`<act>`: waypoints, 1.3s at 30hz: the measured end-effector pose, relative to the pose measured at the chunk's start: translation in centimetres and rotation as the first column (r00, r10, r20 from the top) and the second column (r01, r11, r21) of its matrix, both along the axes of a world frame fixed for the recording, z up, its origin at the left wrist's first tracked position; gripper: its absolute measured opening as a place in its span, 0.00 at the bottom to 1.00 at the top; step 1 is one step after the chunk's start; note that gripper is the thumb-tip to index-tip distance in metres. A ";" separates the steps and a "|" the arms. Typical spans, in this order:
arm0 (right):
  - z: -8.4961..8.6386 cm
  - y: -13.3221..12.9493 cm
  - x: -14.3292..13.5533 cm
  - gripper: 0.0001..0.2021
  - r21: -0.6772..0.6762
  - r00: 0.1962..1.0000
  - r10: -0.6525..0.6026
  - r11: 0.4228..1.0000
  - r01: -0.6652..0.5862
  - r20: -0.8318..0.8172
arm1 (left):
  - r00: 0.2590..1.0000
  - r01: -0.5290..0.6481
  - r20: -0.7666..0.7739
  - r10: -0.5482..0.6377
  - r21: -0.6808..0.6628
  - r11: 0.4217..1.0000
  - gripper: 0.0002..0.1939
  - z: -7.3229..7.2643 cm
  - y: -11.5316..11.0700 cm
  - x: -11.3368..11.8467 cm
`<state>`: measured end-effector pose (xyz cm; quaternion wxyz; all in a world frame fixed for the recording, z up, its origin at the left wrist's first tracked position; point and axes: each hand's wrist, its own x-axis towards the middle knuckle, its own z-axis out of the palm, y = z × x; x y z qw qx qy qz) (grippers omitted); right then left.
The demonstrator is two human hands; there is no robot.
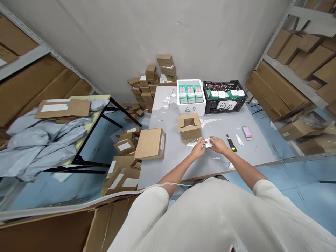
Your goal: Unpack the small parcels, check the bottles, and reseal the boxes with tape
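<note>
Between my two hands, near the front of the grey table point(170, 167), is a small white and green box point(209, 142). My left hand point(198, 148) grips its left side with bent fingers. On the opposite side my right hand point(218, 144) pinches it, thumb and fingers at its edge. My hands cover part of the box. Just behind them stands an open brown carton point(189, 128). To the right of my right hand lies a black and yellow utility knife point(231, 143), with a pink item point(247, 133) farther right.
At the back are a white bin point(191, 109) of green and pink boxes and a black crate point(224, 105) of similar boxes. A closed carton point(149, 143) sits on the left edge. Paper scraps point(239, 140) lie about. Stacked cartons point(126, 145) crowd the floor at left.
</note>
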<state>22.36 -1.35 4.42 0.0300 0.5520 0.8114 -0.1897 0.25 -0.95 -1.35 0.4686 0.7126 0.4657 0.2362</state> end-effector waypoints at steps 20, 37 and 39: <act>7.5 12.6 4.0 0.24 -0.036 0.625 -0.280 0.927 0.374 -0.729 | 0.933 -0.161 0.295 0.205 -0.165 0.973 0.42 5.2 7.5 2.0; -0.8 12.7 -4.2 0.33 -0.577 0.259 -0.593 0.804 0.140 -0.763 | 0.747 -0.479 0.333 0.575 -0.330 0.813 0.32 6.0 12.3 -0.8; -0.1 13.9 -5.4 0.34 -0.595 0.186 -0.622 0.783 0.183 -0.761 | 0.755 -0.494 0.324 0.570 -0.292 0.819 0.30 6.1 13.0 -1.3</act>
